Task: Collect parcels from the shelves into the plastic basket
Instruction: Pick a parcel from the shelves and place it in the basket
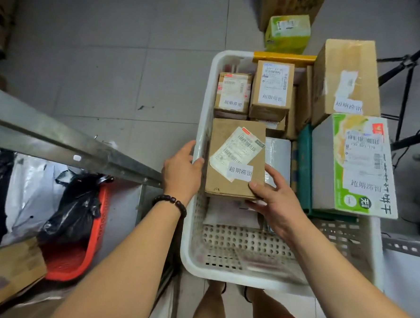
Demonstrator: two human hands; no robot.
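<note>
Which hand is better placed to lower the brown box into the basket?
Right. The right hand grips the brown box at its near corner; the left hand only holds the basket rim.

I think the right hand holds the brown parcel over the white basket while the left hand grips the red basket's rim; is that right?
Not quite. The head view shows the left hand gripping the rim of the white basket, not the red basket; the right hand holds the brown parcel.

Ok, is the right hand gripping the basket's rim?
No, the right hand holds a brown parcel; the left hand grips the basket rim.
</note>
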